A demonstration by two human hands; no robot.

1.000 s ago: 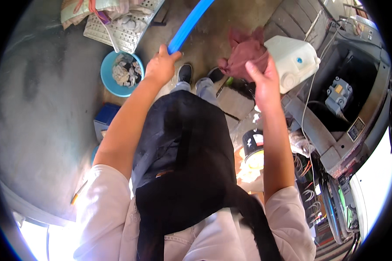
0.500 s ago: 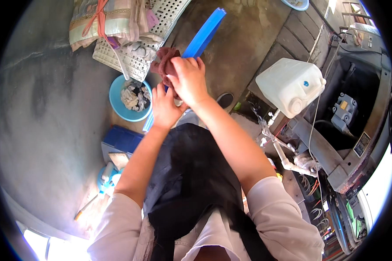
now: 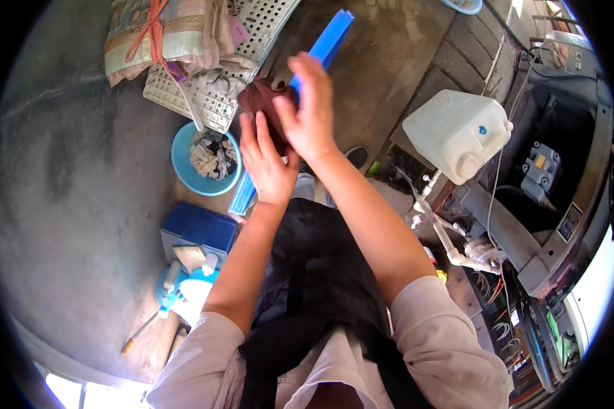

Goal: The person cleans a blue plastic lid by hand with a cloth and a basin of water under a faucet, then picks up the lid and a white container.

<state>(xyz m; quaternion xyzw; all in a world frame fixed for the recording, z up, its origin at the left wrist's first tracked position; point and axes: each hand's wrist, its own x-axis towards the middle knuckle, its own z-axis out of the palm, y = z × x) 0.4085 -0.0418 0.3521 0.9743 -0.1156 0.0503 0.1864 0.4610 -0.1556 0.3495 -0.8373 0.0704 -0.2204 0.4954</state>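
Observation:
A bunched maroon cloth (image 3: pixel 258 97) lies between my two hands, over a long bright-blue bar (image 3: pixel 332 42) that slants from lower left to upper right. My left hand (image 3: pixel 271 167) presses its fingers onto the near left side of the cloth and holds it. Along the cloth's right edge is my right hand (image 3: pixel 312 116), its fingers stretched upward and slightly blurred, thumb apart and close to the cloth. The middle of the bar is hidden behind the cloth and hands; its lower end shows beside my left wrist.
A light-blue basin (image 3: pixel 177 160) with crumpled rags stands to the left. Behind it are a perforated white panel (image 3: pixel 167 88) and a tied fabric bundle (image 3: pixel 191 41). A dark-blue box (image 3: pixel 198 225) sits nearer. On the right are a white jug (image 3: pixel 450 129) and open machinery (image 3: pixel 542 177).
My right hand has opened, its fingers lifting and straightening off the cloth. My left hand has shifted right and up against the cloth, which is now more gathered together.

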